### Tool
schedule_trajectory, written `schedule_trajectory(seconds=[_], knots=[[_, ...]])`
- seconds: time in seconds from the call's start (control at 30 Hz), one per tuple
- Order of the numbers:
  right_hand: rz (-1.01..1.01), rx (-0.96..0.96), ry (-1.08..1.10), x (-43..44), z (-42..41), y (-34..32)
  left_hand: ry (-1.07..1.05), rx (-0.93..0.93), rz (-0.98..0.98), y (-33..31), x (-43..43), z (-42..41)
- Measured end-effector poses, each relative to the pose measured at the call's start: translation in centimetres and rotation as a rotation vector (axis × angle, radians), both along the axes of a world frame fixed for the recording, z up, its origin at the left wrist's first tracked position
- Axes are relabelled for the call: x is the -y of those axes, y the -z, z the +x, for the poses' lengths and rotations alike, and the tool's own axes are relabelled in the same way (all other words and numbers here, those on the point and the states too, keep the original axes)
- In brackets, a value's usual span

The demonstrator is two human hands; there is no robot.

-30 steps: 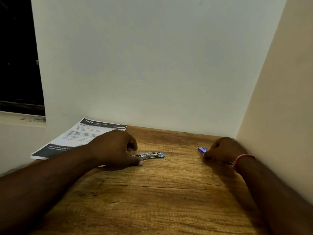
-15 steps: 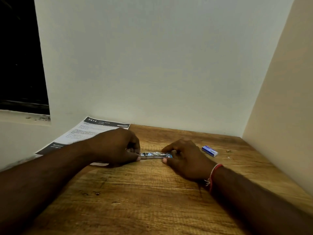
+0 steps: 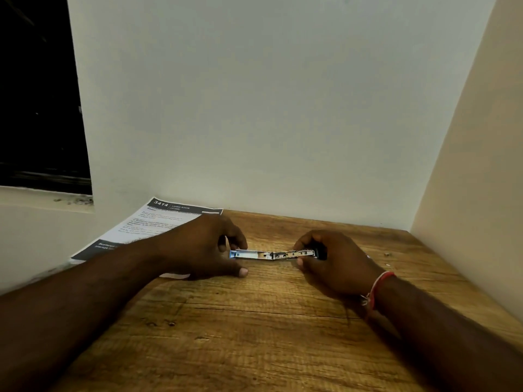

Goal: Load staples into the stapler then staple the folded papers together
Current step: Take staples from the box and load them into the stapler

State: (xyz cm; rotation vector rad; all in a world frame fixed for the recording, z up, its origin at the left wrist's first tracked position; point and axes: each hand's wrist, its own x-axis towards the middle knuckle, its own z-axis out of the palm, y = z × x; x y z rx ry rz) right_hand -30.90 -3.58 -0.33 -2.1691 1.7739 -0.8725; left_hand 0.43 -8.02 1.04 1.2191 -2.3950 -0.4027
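We see the stapler swung open flat mid-frame, left hand pinching one end, right hand pinching the other, printed papers at left.

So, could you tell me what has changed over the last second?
The right hand left the blue staple box, now hidden, crossed to the stapler, gripped its right end and swung it open flat. The left hand kept holding the other end; the papers stayed put.
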Motion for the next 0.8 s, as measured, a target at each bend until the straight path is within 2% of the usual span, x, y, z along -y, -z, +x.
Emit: schedule_trajectory(seconds=[0.07,0.17,0.37,0.5,0.63,0.8], knots=[[0.017,0.078,-0.012,0.2,-0.2,0.0,0.004,0.037,-0.023,0.1,0.1,0.0],[0.061,0.312,-0.031,0.2,-0.5,0.2,-0.032,0.032,-0.063,0.3,0.2,-0.1],[0.088,0.504,-0.086,0.0,-0.9,-0.2,-0.047,0.021,-0.061,1.0,0.5,-0.6],[0.072,0.663,-0.128,0.0,-1.3,-0.5,-0.021,-0.192,-0.076,0.8,0.2,-1.2],[-0.007,0.733,-0.176,-0.7,-0.4,-1.0,0.023,-0.445,-0.065,0.6,-0.5,-2.2],[-0.066,0.785,-0.209,-2.0,2.1,-1.7,0.035,-0.584,-0.086,0.7,-1.7,-3.6]])
